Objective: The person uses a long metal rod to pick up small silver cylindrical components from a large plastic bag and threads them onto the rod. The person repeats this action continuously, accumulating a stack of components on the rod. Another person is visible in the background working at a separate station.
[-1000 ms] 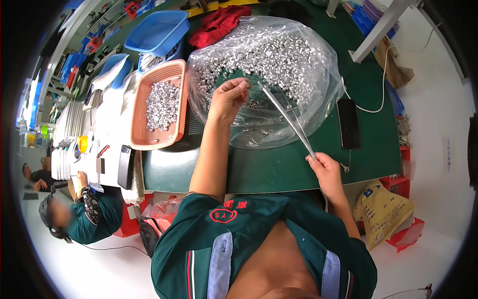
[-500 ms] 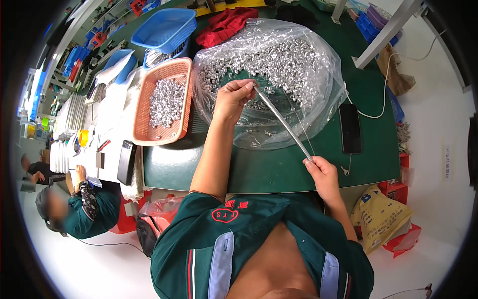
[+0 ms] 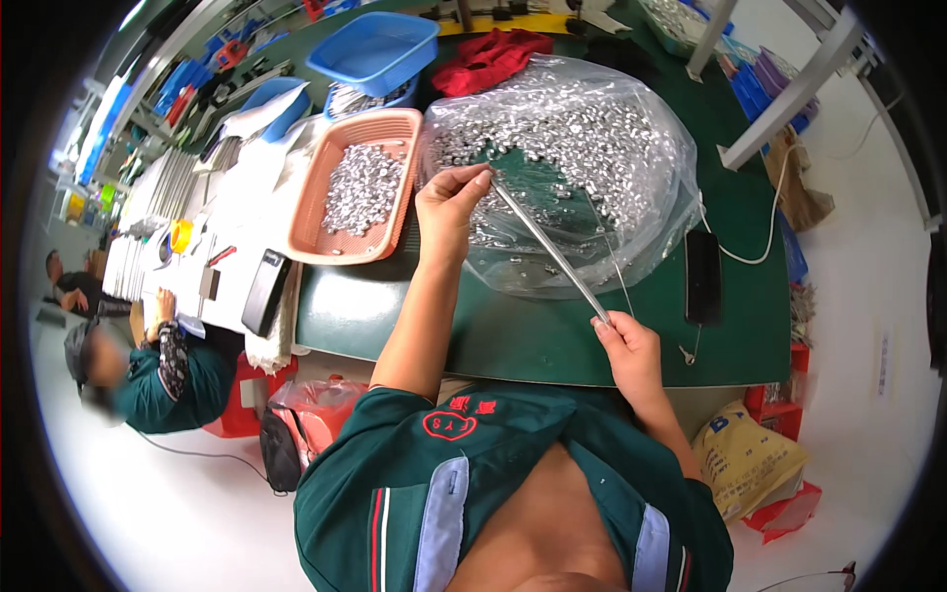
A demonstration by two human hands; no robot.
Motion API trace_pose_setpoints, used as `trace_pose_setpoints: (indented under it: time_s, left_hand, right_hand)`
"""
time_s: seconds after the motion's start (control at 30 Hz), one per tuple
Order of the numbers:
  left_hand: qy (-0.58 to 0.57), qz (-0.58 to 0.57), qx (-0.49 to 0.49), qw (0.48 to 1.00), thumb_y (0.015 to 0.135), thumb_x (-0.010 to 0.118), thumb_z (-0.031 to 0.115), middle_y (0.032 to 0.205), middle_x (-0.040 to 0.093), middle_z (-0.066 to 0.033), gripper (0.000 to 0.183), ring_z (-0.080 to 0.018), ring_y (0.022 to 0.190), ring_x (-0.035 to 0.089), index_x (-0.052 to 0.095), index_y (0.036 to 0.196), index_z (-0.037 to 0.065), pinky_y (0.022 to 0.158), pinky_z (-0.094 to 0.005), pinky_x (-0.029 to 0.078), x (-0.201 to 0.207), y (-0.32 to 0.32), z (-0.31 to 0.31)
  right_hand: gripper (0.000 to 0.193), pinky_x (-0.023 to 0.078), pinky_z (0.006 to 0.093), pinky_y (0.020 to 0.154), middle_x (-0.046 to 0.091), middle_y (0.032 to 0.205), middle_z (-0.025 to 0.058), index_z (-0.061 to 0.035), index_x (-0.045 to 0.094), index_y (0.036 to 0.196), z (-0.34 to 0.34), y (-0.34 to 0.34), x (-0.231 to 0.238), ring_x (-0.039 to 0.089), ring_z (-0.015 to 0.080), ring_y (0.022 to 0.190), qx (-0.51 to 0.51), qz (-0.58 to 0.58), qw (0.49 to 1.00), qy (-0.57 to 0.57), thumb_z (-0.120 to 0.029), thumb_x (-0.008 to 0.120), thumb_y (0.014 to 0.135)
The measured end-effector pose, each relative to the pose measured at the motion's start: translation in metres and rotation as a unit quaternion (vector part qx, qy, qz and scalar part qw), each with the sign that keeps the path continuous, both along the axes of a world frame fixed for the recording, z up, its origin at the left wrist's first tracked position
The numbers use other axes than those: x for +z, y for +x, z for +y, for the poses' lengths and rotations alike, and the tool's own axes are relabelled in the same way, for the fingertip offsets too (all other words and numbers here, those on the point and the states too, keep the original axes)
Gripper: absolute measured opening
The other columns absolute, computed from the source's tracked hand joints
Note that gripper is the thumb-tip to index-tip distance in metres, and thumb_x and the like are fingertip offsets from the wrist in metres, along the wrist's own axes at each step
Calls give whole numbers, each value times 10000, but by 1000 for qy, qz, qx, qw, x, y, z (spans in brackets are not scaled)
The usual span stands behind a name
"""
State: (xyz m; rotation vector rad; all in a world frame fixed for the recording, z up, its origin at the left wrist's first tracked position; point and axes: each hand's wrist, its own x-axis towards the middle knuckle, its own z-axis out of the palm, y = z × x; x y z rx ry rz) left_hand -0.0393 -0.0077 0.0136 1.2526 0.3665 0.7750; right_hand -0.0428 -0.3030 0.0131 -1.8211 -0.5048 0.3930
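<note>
A slim silver metal rod (image 3: 548, 249) slants across the bench in front of me, held between both hands. My left hand (image 3: 451, 209) pinches at its upper end; whether a small part sits between those fingertips I cannot make out. Around the lower end my right hand (image 3: 633, 357) is closed, thumb along the rod. A thin wire (image 3: 614, 259) runs beside the rod, just to its right. Beneath and beyond the rod, a clear plastic bag (image 3: 681, 183) lies spread open, with many small silver metal parts (image 3: 592, 133) heaped in it.
Left of the bag stands an orange basket (image 3: 306, 202) of similar parts. Blue baskets (image 3: 330, 61) and a red cloth (image 3: 488, 61) lie behind. A black phone (image 3: 702, 276) rests on the green table (image 3: 395, 331) at right. A co-worker (image 3: 168, 385) sits at far left.
The view has shifted, so the baskets and bag appear farther right. Both hands still hold the rod, at much the same slant.
</note>
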Motion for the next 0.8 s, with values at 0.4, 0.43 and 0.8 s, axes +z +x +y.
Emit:
trace_pose_setpoints:
  time_s: [0.4, 0.43, 0.8]
  left_hand:
    - [-68, 7, -96, 993, 928, 585, 266, 1157, 631, -154, 445, -195, 1021, 612, 510, 1260, -21, 833, -306, 462, 20, -64, 16]
    - [-66, 19, -120, 990, 951, 540, 335, 1136, 641, -140, 463, -186, 1020, 606, 521, 1247, -21, 825, -305, 461, 15, -67, 11]
    - [-239, -21, -112, 964, 989, 460, 318, 776, 637, -89, 354, -177, 653, 622, 606, 957, -4, 586, -309, 512, 0, -74, -1]
  right_hand:
    - [216, 320, 193, 501, 481, 672, -59, -3, 616, 1099, 75, 7, 12, 402, 17, 580, 165, 187, 966, 62, -139, 576, 935]
    - [251, 322, 193, 496, 479, 668, -57, -12, 588, 1156, 87, 6, 20, 402, 19, 573, 165, 171, 969, 65, -131, 567, 935]
    - [495, 248, 197, 392, 468, 731, 11, -64, 357, 1382, 201, -1, 59, 325, 37, 477, 218, 231, 943, 104, -32, 442, 895]
